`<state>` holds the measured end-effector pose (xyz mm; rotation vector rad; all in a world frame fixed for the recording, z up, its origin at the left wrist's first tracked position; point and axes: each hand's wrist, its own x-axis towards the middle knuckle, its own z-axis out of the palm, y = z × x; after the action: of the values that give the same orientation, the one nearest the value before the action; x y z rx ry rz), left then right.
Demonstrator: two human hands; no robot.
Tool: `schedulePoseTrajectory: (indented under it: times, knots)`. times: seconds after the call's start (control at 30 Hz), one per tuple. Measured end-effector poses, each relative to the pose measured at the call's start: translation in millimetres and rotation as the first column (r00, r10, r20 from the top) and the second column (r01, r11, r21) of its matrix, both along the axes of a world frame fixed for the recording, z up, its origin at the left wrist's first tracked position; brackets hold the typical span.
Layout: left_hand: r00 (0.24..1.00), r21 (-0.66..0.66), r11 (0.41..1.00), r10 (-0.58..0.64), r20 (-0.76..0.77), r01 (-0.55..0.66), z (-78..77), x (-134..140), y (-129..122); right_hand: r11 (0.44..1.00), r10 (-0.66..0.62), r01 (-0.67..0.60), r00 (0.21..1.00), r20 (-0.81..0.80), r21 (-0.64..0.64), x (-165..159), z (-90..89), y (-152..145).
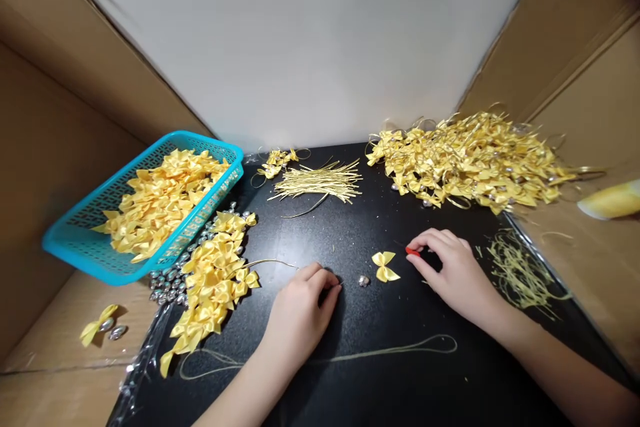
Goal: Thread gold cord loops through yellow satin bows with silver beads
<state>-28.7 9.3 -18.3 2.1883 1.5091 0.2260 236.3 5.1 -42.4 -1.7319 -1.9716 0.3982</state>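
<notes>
A yellow satin bow (385,267) is lying on the black desk (360,323), just beside a small silver bead (363,281). The right hand (457,271) is pinching a small red object (412,251) in its grip; whether the left hand (301,303) is holding anything, I cannot tell. Beyond, straight gold cords (320,182) are resting.

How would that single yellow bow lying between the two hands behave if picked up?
The bow is probably very light, since it looks like thin ribbon. Its spread points suggest it may be slightly springy, and its satiny sheen hints it could slip easily.
</notes>
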Motion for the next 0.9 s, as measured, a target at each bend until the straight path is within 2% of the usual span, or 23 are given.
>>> schedulePoseTrajectory:
  times: [0.2,0.33,0.5,0.7,0.8,0.9]
  knots:
    - [0.979,0.055,0.997,-0.035,-0.199,0.047,-1.3,6.0,-0.3,0.998,0.013,-0.011,0.999,-0.037,0.065,-2.7,-1.9,-0.8]
    - [0.963,0.077,0.994,-0.057,-0.263,0.079,-4.0,7.2,-2.7,0.99,0.003,0.016,0.991,-0.134,0.139,-6.0,-0.4,-0.4]
    - [0.985,0.117,0.989,-0.07,-0.156,0.088,-8.6,4.4,-2.2,0.992,-0.047,0.074,0.969,-0.241,0.104,-12.9,6.8,-5.8]
    - [1.0,0.136,0.99,-0.022,-0.002,0.022,-4.4,0.9,4.0,0.999,0.011,0.001,0.968,-0.252,0.048,-18.9,10.8,-14.3]
    - [0.999,0.145,0.989,-0.039,-0.017,0.041,0.4,-2.2,5.6,0.999,0.02,-0.009,0.965,-0.26,0.043,-19.2,10.6,-14.0]
    - [0.989,0.173,0.98,-0.082,-0.123,0.103,5.2,-2.9,4.9,1.0,0.003,0.005,0.964,-0.267,0.03,-18.4,9.5,-12.2]
